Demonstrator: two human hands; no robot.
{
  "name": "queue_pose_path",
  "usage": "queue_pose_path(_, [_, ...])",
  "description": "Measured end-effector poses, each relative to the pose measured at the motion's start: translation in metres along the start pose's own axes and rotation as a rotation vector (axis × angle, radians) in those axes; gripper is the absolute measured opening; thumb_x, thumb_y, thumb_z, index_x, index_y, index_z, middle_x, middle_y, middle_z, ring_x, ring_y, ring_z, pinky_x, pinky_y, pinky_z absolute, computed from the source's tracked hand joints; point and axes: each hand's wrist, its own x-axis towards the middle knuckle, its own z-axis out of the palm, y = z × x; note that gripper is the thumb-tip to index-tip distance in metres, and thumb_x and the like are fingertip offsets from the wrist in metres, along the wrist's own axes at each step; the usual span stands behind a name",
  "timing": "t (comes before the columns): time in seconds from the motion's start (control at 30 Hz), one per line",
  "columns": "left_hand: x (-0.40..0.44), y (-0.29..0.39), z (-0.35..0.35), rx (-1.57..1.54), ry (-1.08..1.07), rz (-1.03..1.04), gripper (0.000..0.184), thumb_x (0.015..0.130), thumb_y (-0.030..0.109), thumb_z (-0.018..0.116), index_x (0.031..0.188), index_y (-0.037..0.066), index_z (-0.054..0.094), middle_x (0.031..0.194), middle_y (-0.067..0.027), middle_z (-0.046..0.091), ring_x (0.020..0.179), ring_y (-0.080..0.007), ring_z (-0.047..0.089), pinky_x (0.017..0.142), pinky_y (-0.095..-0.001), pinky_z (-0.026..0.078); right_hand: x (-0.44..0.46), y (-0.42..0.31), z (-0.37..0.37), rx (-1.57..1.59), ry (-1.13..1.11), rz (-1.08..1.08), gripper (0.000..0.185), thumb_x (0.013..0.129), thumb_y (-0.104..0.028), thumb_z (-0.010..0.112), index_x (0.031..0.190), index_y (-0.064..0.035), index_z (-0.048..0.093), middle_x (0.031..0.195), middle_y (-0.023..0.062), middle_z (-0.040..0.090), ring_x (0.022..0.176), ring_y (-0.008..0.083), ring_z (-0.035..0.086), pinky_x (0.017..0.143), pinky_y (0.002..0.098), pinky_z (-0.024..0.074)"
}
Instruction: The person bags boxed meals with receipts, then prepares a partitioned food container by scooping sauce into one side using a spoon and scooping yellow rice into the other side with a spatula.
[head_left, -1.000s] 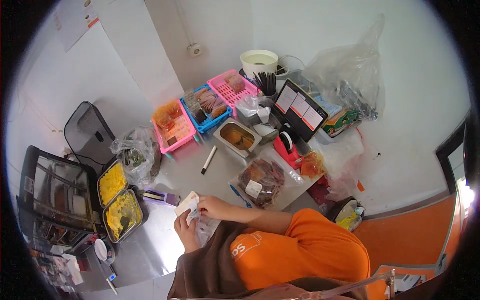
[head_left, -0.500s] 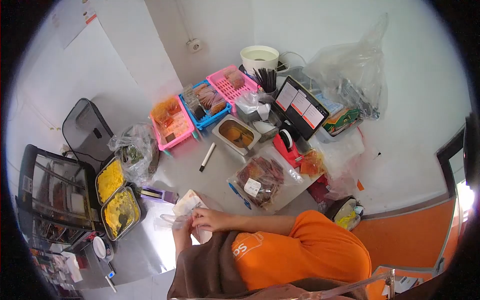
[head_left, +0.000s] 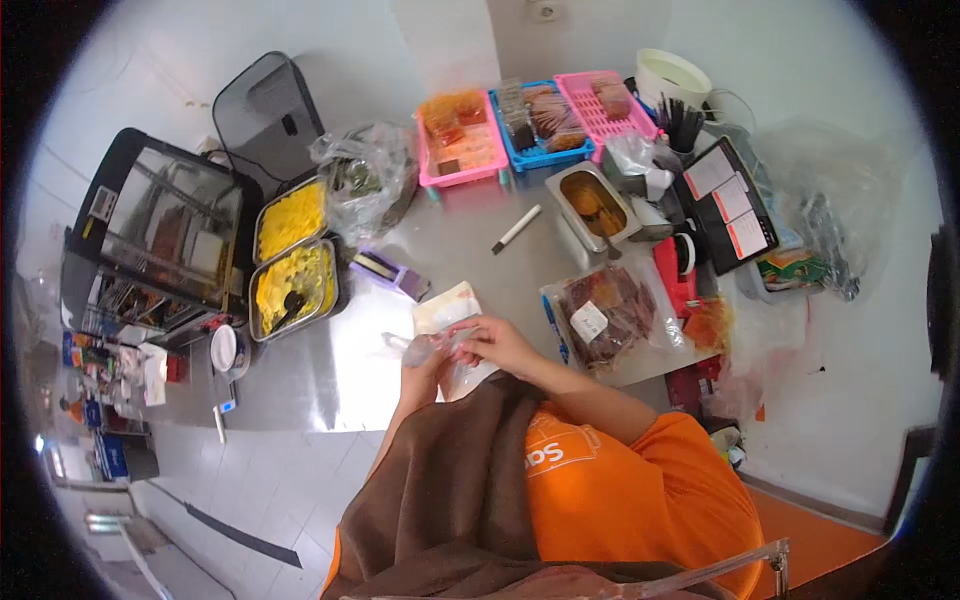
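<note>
Head camera, and the left hand [head_left: 425, 371] and right hand [head_left: 498, 345] both pinch clear plastic [head_left: 420, 349] by the near edge of the worktop [head_left: 290, 382]!

And the pale packet [head_left: 447, 306]?

Right beneath them, near the purple dispenser [head_left: 392, 273]! Gripped too? Can't tell!

Left hand [head_left: 426, 364] close beside right hand [head_left: 496, 343], fingers [head_left: 474, 328] bent

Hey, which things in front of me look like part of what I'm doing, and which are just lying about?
Seemingly in use:
- clear plastic, held in left hand and right hand
- pale paper, right beside them

Apparently just lying about:
- marker
- tablet
- blue basket
- labelled bag
</note>
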Motion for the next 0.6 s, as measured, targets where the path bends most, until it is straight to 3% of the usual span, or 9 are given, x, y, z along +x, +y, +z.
queue_pose_path(0.23, [-0.001, -0.001, 0.001, -0.048, 0.011, 0.006, 0.014, 0.079, 0.001, 0.058, 0.090, 0.000, 0.049, 0.096, -0.0110, 0.058, 0.084, -0.0177, 0.058, 0.075, -0.0297, 0.049, -0.002, -0.005, 0.001, 0.038, 0.019, 0.039, 0.027, 0.085, -0.006, 0.054, 0.111, -0.0007, 0.052, 0.079, 0.0080, 0.062, 0.067, 0.0111, 0.058, 0.061, 0.0233, 0.0478])
queue_pose_path(0.37, [-0.006, -0.001, 0.005, 0.235, -0.006, 0.134, 0.013, 0.079, 0.002, 0.060, 0.087, 0.001, 0.050, 0.092, -0.0102, 0.058, 0.084, -0.0169, 0.058, 0.076, -0.0291, 0.048, 0.000, 0.000, 0.003, 0.053, 0.101, 0.032, 0.023, 0.085, -0.006, 0.054, 0.107, -0.0002, 0.053, 0.078, 0.0068, 0.061, 0.066, 0.0099, 0.056, 0.060, 0.0226, 0.0468])
queue_pose_path(0.47, [-0.006, -0.008, 0.003, 0.369, -0.014, 0.241, 0.013, 0.078, 0.003, 0.061, 0.087, 0.001, 0.052, 0.091, -0.0102, 0.059, 0.084, -0.0168, 0.058, 0.076, -0.0289, 0.048, 0.003, 0.015, 0.001, -0.143, 0.140, -0.045, 0.014, 0.086, -0.005, 0.051, 0.099, -0.0016, 0.053, 0.076, 0.0031, 0.058, 0.063, 0.0088, 0.053, 0.059, 0.0216, 0.0450])
queue_pose_path(0.57, [-0.003, -0.010, -0.005, 0.417, -0.002, 0.264, 0.013, 0.078, 0.004, 0.063, 0.089, 0.001, 0.055, 0.090, -0.0105, 0.061, 0.085, -0.0170, 0.058, 0.075, -0.0290, 0.048, 0.002, 0.023, 0.003, -0.172, 0.097, -0.381, 0.005, 0.088, -0.005, 0.048, 0.092, -0.0030, 0.051, 0.073, -0.0001, 0.054, 0.059, 0.0077, 0.050, 0.057, 0.0214, 0.0432])
queue_pose_path(0.6, [-0.002, -0.009, -0.004, 0.288, 0.077, 0.161, 0.012, 0.079, 0.004, 0.063, 0.088, 0.001, 0.055, 0.090, -0.0105, 0.061, 0.084, -0.0168, 0.058, 0.074, -0.0294, 0.049, -0.006, 0.020, 0.000, -0.234, 0.021, -0.294, 0.005, 0.088, -0.005, 0.046, 0.091, -0.0034, 0.050, 0.073, -0.0004, 0.052, 0.058, 0.0073, 0.049, 0.057, 0.0215, 0.0429])
